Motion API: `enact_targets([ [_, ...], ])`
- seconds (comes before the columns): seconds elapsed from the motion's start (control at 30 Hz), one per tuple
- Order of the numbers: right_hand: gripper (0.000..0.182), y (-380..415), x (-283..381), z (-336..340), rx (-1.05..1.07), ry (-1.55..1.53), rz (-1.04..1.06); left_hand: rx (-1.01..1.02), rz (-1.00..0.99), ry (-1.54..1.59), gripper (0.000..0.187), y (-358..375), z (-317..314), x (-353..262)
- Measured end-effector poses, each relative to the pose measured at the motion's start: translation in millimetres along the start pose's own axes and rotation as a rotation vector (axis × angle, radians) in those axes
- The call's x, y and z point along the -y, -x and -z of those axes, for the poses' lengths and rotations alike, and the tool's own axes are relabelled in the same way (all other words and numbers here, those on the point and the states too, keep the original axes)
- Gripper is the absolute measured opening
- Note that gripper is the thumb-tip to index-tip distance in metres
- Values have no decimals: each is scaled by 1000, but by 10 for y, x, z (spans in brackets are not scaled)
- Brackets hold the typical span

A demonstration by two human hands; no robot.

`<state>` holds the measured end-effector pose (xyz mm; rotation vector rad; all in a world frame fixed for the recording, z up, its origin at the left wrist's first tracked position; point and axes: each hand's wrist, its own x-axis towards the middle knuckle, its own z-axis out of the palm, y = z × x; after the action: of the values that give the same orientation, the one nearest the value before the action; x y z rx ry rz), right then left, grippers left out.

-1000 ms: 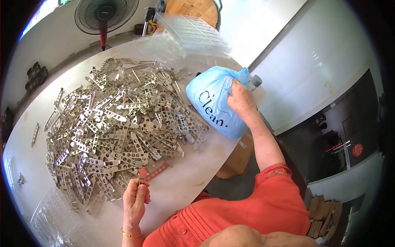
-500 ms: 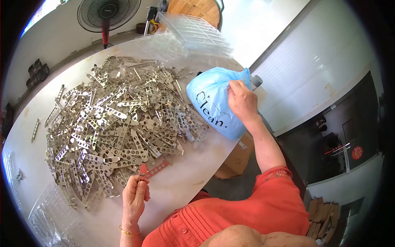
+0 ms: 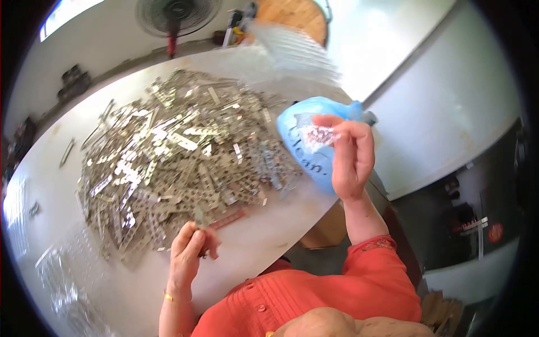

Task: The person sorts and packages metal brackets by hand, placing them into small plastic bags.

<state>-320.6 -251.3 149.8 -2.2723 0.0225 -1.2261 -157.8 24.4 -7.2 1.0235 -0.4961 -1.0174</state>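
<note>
A large heap of perforated metal strips [image 3: 185, 151] covers much of the pale table. My left hand [image 3: 192, 245] is closed on a small metal piece [image 3: 200, 215] at the heap's near edge, beside a red perforated strip [image 3: 227, 218]. My right hand [image 3: 353, 151] is raised in front of a blue plastic bag [image 3: 314, 168] with black lettering. Between its thumb and fingers is a small clear plastic packet [image 3: 318, 136] with something reddish inside, blurred by motion.
Clear plastic trays [image 3: 297, 53] lie at the table's back, more clear plastic [image 3: 70, 281] at the near left. A fan [image 3: 177, 17] stands behind the table [image 3: 264, 241]. Below its right edge is a cardboard box [image 3: 325, 230].
The view has shifted. My right hand has come off the top of the blue bag and now holds a small packet. My left hand's piece now shows grey, no longer red.
</note>
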Motion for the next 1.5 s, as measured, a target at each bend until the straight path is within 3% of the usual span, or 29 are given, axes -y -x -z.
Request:
enact_targets([
  [0.1, 9, 228, 57, -615, 159, -452, -24, 44, -9, 202, 21, 10, 3, -92],
  [0.13, 8, 267, 58, -764, 288, -412, 73, 121, -16, 330, 19, 2, 34, -99],
  [0.17, 9, 304, 60, -901, 414, -369, 175, 73, -19, 326, 19, -1, 83, -90],
  [0.27, 18, 503, 129, -1336, 561, -441, 284, 200, -37, 485, 17, -4, 230, -87],
  [0.37, 22, 685, 124, -1444, 721, -487, 288, 211, -36, 523, 18, -4, 409, -12],
  [0.53, 24, 748, 45, -1583, 793, -514, 243, 100, -42, 437, 22, 5, 373, -72],
  [0.73, 18, 720, -66, -1590, 762, -642, 85, -25, -41, 231, 25, -13, 392, -154],
  [0.8, 19, 764, -98, -1529, 656, -705, -222, -33, -57, 181, 24, -15, 427, -154],
  [0.83, 19, 775, -81, -1555, 658, -711, -226, -17, -75, 142, 24, -22, 431, -141],
  [0.9, 25, 770, -65, -1589, 476, -820, -629, -13, -66, 110, 25, -23, 398, -148],
  [0.93, 35, 754, -127, -1613, 521, -874, -688, -12, -59, 73, 26, -25, 389, -154],
  [1.03, 42, 622, -152, -1689, 589, -929, -856, 30, -14, 8, 25, -14, 395, -150],
  [1.07, 36, 572, -105, -1699, 592, -927, -948, 36, -15, 8, 25, -23, 387, -143],
  [1.17, 22, 670, -260, -1767, 698, -864, -919, 39, -14, 3, 23, -53, 336, -117],
  [1.2, 9, 665, -229, -1790, 635, -836, -956, -5, -24, -27, 24, -54, 313, -156],
  [1.23, 9, 659, -256, -1790, 637, -841, -967, -56, -32, -61, 25, -50, 316, -179],
  [1.33, 11, 616, -379, -1862, 228, -872, -934, -116, -88, -34, 24, -67, 425, -66],
  [1.37, 11, 598, -420, -1867, 227, -872, -938, -157, -134, 28, 23, -84, 425, -48],
  [1.43, 11, 572, -510, -1833, -45, -992, -910, -171, -145, 72, 24, -100, 392, -82],
  [1.5, 13, 557, -544, -1812, -104, -1012, -923, -179, -111, 65, 25, -90, 428, -64],
])
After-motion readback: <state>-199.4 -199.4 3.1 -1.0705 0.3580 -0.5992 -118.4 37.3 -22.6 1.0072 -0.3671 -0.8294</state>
